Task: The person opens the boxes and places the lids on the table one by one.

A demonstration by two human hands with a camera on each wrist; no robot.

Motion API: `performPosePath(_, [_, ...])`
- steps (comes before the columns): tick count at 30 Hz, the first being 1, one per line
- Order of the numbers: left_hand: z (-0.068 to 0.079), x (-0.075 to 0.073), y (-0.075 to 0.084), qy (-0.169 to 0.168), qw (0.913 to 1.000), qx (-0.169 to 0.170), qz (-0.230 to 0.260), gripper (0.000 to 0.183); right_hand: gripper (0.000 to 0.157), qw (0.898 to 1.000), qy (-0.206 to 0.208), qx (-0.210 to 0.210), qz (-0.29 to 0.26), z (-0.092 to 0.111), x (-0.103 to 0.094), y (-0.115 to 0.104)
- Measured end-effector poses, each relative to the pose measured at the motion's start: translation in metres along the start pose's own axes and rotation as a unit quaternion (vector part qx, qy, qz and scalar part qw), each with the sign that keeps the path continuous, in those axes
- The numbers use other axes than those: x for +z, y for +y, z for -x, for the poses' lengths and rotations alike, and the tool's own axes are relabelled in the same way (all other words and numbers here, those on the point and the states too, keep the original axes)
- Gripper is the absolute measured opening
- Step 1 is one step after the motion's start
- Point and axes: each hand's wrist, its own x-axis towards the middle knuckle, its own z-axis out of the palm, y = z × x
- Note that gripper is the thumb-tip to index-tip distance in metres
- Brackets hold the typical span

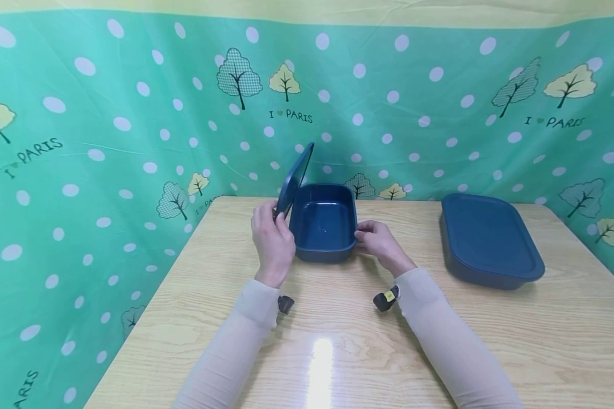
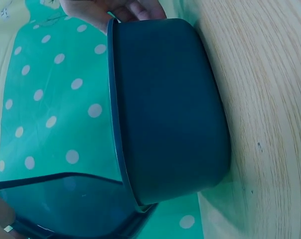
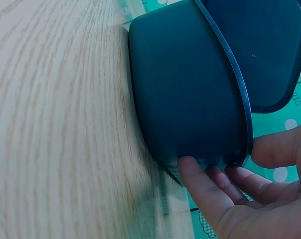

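Observation:
A dark blue open food container (image 1: 324,255) stands on the table, its smooth inside showing in the head view. Along its left side, the matching lid (image 1: 295,177) is tilted up steeply. My left hand (image 1: 273,238) grips the lid by its near edge, the thumb in front. On the opposite side my right hand (image 1: 381,244) holds the container's wall. In the right wrist view, the thumb (image 3: 277,148) lies at the rim and the fingers (image 3: 203,189) are against the outer wall.
A second, larger dark blue container (image 1: 491,238) with its lid on sits at the right of the wooden table (image 1: 225,341). A green dotted cloth (image 1: 414,102) hangs behind the table's far edge and along its left side.

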Motion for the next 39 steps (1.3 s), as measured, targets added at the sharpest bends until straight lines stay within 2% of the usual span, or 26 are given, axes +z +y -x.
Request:
performPosePath(16, [-0.0027,-0.0018,-0.0031,0.016,0.9993,-0.027,0.021,0.02,0.035,1.0,-0.002,0.003,-0.011,-0.0012,-0.0007,0.0015])
performPosePath(39, [-0.0087,-0.0066,-0.0093,0.062,0.9955,-0.05,0.051,0.02,0.034,1.0,-0.001,0.007,-0.009,0.0002,-0.0005,-0.0001])
